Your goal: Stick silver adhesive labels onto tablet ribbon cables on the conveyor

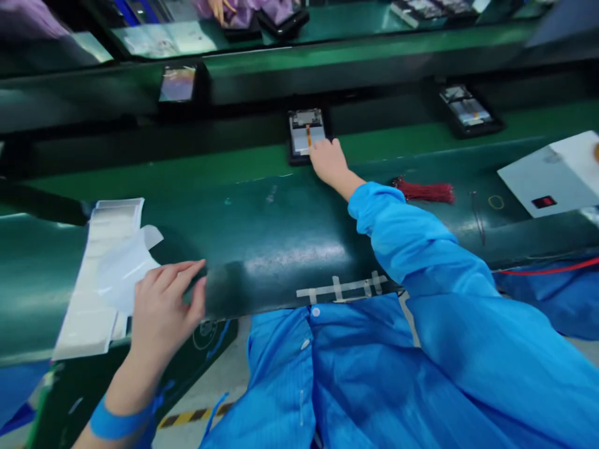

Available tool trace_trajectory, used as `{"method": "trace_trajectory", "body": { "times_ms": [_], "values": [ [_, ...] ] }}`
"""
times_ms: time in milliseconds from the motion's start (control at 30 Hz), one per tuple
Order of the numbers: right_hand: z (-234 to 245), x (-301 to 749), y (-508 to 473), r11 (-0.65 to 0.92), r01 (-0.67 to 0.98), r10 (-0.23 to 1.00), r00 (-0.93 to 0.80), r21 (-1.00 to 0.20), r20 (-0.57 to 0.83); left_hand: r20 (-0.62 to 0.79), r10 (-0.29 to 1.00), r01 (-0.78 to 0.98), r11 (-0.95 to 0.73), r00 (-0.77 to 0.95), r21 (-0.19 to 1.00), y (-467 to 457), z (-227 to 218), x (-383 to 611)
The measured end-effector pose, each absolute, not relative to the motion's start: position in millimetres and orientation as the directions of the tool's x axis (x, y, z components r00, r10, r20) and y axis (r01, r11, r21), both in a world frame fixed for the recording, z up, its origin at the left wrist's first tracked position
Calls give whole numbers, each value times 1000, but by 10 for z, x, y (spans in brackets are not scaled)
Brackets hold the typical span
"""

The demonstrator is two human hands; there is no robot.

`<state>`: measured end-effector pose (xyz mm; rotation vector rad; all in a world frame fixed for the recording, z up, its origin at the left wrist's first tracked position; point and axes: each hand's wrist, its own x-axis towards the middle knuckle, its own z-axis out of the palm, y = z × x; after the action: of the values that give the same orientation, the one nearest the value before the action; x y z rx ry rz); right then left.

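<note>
My right hand (329,161), in a blue sleeve, reaches far forward and rests its fingers on the near end of an open device (306,133) in a black tray on the conveyor belt. The fingers are curled over its edge. My left hand (163,305) lies at the near edge of the green mat (281,237), fingers bent, pinching a thin white film sheet (124,265) that lies over a stack of white strips (100,274).
More devices in black trays sit on the belt at left (178,84) and right (468,111). A white box with a red switch (552,174) stands at right. A red tassel-like bundle (423,191) lies near my right arm. Another worker's hand (219,9) shows across the line.
</note>
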<state>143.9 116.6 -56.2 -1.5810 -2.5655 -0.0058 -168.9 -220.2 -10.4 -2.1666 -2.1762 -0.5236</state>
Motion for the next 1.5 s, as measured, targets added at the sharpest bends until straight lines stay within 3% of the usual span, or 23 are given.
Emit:
{"method": "trace_trajectory", "body": {
  "times_ms": [100,167,300,400,467,533,567,633,700,800,900,1000,1133,1333,1433,1500],
  "values": [
    [-540,1314,1147,411,906,901,-387,-99,198,319,920,956,147,-227,256,-2453,-83,-1942],
    [-546,1176,901,525,838,836,-474,-151,276,310,858,903,332,-409,272,-2583,-97,-2165],
    [-493,784,152,749,613,662,-715,-254,226,98,678,651,642,-729,404,-2629,-257,-2641],
    [-404,322,-352,775,414,528,-839,-477,131,-53,620,505,683,-783,528,-2472,-426,-2857],
    [-364,-64,-571,615,307,507,-860,-726,66,-63,627,440,611,-776,658,-2366,-491,-2838],
    [-348,-451,-693,224,223,537,-840,-949,-71,43,677,408,389,-735,826,-2346,-497,-2679],
    [-345,-621,-725,-26,177,519,-839,-984,-164,115,703,397,253,-702,882,-2381,-485,-2565],
    [-334,-876,-762,-434,77,462,-836,-898,-295,213,767,383,46,-605,923,-2530,-453,-2327],
    [-299,-982,-805,-586,-54,497,-811,-808,-307,220,853,396,-17,-474,918,-2720,-432,-2138],
    [-191,-883,-943,-450,-199,609,-782,-871,-137,224,912,351,-98,-342,931,-2903,-403,-2002],
    [-49,-646,-1117,-215,-161,528,-849,-963,24,268,836,253,-162,-479,954,-2885,-321,-1999],
    [55,-479,-1238,-82,-124,476,-877,-989,70,316,718,343,-115,-620,932,-2789,-215,-2029],
    [96,-460,-1284,-54,-138,520,-850,-989,90,492,684,574,-130,-539,809,-2744,-178,-2008],
    [-28,-557,-1234,123,-84,629,-764,-989,143,446,781,466,-227,-438,855,-2691,-211,-2388],
    [-180,-629,-1270,41,-48,558,-827,-998,63,381,764,354,-212,-520,911,-2540,-157,-3019],
    [-295,-726,-1350,-119,-18,381,-924,-993,-29,227,814,215,-129,-535,968,-2396,-108,-3497]
  ]
}}
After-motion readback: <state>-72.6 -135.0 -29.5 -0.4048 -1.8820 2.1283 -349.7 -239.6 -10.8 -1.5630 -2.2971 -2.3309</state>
